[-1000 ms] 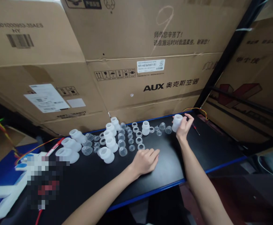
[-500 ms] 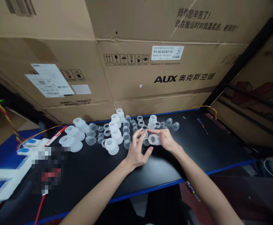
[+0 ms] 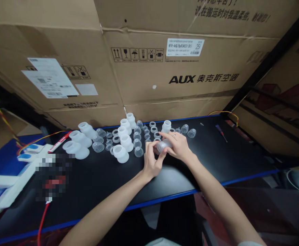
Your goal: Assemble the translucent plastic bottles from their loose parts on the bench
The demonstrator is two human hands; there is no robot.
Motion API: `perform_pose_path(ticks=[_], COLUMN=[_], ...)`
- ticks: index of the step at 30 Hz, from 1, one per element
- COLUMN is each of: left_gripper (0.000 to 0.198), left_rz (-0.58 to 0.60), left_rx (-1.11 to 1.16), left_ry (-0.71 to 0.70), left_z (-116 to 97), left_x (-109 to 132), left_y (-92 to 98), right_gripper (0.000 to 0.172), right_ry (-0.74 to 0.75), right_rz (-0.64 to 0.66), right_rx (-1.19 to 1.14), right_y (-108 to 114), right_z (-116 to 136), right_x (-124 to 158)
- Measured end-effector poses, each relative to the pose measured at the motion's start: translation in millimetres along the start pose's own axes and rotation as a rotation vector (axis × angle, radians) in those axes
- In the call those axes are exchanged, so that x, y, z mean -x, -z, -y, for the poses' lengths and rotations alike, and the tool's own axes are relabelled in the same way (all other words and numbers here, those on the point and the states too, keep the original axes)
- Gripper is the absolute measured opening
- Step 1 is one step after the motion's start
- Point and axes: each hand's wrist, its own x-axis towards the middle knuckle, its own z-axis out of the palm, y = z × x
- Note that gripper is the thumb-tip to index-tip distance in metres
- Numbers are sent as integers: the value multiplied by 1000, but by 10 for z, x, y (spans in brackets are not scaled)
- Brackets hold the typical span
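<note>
Black tabletop; left hand, right hand gripping white bottle

Middle bottle row on table. Left of row: other bottles, then marker. Right: dome caps, rings, lone bottle, farthest screwdriver; also held bottle between left hand and right hand, apparently above table. Behind: carton.

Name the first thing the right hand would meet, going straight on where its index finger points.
Likely a translucent ring, just ahead of the right hand; depth is unclear, so it might pass above.
</note>
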Motion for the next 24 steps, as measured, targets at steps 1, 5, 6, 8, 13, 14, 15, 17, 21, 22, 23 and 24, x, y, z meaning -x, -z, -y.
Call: perform_pose_path(ticks=[1,5,6,8,13,14,15,17,21,22,23,24], left_gripper=[45,43,42,44,45,45,44,42,37,37,37,38], left_rz=[-2,16,3,-59,-161,-154,-142,-119,-91,-78,-71,-73], left_rx=[26,58,57,70,208,221,225,203,147,141,135,132], left_ry=[23,72,86,131,192,190,192,193,150,136,120,107], left_z=[-6,-4,2,18,86,95,98,75,-17,-28,-30,-24], left_x=[9,13,10,3,-29,-32,-33,-29,-34,-40,-47,-53], left_y=[-17,-9,13,74,199,203,200,176,113,101,92,87], right_gripper=[89,87,86,82,71,66,61,46,34,33,34,36], right_ry=[3,-18,-31,-81,-245,-281,-325,-421,-509,-513,-506,-494], right_rz=[-14,-30,-33,-63,-263,-305,-339,-366,-350,-331,-298,-264], right_rx=[29,109,114,122,69,35,-8,-113,-260,-281,-314,-352], right_y=[-11,-102,-119,-120,47,84,114,153,159,146,129,108], right_z=[9,23,6,-59,-280,-302,-314,-319,-355,-375,-395,-412], right_x=[10,66,76,88,56,42,28,5,-11,-11,-10,-7])
